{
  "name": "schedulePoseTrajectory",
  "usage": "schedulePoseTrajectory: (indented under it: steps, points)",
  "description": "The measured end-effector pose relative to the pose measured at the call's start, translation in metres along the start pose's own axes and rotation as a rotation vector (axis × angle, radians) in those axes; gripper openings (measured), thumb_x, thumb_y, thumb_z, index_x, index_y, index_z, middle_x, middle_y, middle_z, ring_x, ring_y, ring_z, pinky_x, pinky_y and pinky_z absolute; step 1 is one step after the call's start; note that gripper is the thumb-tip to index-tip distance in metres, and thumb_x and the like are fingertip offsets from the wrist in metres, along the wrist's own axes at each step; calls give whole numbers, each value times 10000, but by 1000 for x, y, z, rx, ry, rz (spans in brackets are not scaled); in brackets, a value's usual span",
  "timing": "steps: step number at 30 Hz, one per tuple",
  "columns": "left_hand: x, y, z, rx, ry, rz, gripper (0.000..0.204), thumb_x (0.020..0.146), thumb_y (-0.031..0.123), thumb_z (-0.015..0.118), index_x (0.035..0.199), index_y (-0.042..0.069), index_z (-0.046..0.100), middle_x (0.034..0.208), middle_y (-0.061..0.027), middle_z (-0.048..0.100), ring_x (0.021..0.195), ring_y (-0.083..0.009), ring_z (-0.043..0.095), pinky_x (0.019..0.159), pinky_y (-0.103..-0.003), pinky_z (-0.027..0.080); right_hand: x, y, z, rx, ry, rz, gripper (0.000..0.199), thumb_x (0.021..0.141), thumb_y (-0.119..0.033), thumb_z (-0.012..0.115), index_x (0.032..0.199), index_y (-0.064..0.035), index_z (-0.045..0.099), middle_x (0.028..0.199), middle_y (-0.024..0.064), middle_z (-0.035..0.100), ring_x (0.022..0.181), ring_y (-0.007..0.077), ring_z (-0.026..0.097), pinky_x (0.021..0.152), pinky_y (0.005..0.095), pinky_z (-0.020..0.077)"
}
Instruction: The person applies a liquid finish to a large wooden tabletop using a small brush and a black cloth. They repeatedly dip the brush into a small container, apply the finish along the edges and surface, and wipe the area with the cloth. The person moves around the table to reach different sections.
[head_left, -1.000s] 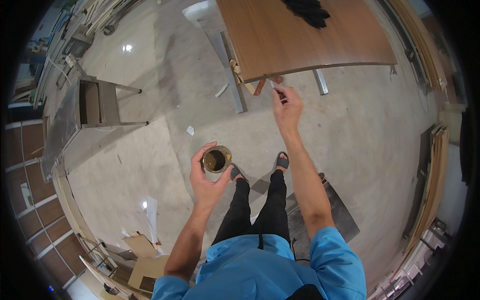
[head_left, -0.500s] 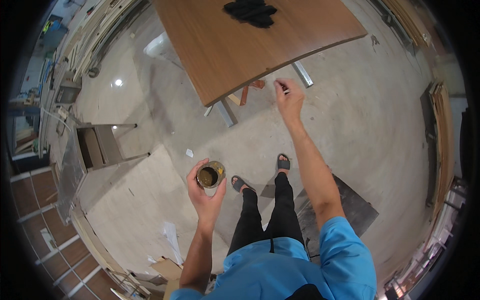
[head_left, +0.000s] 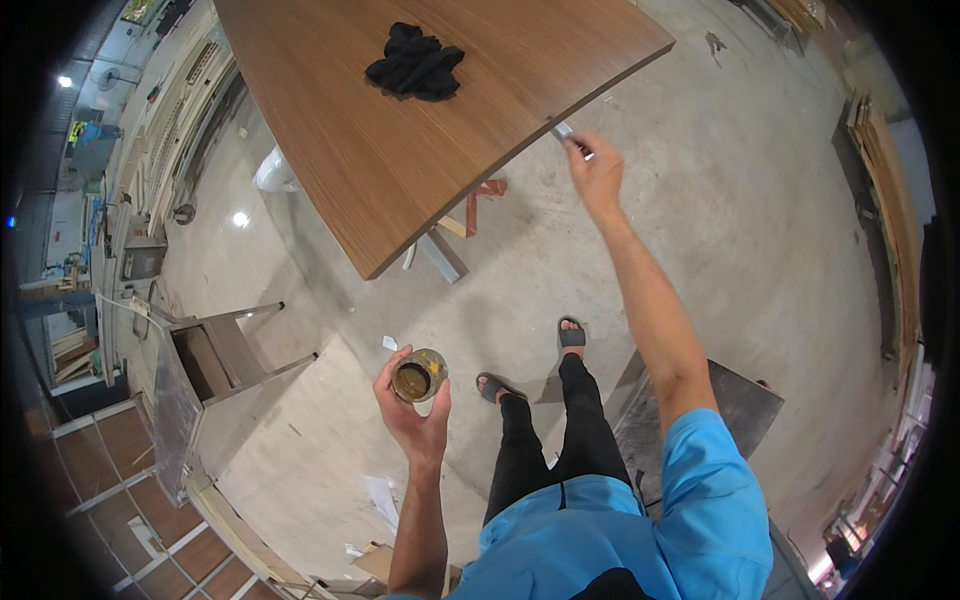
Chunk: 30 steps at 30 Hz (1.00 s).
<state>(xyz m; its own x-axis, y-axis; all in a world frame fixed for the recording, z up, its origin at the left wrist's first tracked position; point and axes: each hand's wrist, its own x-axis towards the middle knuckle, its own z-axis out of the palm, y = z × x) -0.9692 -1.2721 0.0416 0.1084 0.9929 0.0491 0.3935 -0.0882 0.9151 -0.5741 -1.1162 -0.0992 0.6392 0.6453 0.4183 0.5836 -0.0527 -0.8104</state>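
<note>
My left hand (head_left: 418, 425) is wrapped round a small round cup (head_left: 430, 362). Brown liquid shows inside it, and yellow stains mark its rim. My right hand (head_left: 598, 177) is held out beyond the front edge of a brown wood-grain panel (head_left: 480, 70), just right of that edge. Its fingers are pinched together; a small pale tip shows between them, too little to name. On top of the panel lies a crumpled black cloth (head_left: 415, 62), apart from both hands.
Grey metal bars (head_left: 442, 258) stick out beneath the panel. At the left stands a metal-legged stand (head_left: 215, 360). A dark board (head_left: 690, 425) lies on the floor by my right leg. Boards (head_left: 875, 160) lean at the far right. Paper scraps (head_left: 380, 498) lie below left.
The view has shifted, so the panel and cloth appear lower and further left. My right hand has moved right along the panel's edge. The left hand still holds the cup.
</note>
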Motion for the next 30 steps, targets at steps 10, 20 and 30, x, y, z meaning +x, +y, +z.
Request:
schedulePoseTrajectory:
  steps: [10, 20, 30]
  points:
    - [5, 15, 23, -44, 8, 40, 761, 797, -110, 787, 1448, 34, 419, 1486, -195, 507, 1367, -283, 547, 1130, -405, 504, 21, 12, -24, 37, -74, 2, 99, 901, -95, 744, 971, -28, 763, 916, 152, 741, 786, 284, 718, 740, 371, 556]
    - [2, 17, 18, -32, 58, 21, 733, 804, -83, 819, 1426, 34, 449, 1461, -174, 543, 1322, -253, 584, 1107, -389, 512, -49, -52, 22, 216, -110, 89, 101, 895, -39, 753, 994, -23, 767, 876, 128, 721, 724, 226, 691, 682, 347, 544]
    - [-17, -5, -44, -103, 194, -82, 746, 792, -72, 856, 1419, 10, 459, 1457, -162, 552, 1292, -232, 597, 1081, -362, 525, -207, -174, 118, 377, -526, 38, 105, 888, -43, 746, 992, -33, 749, 916, 149, 710, 774, 280, 709, 704, 368, 555]
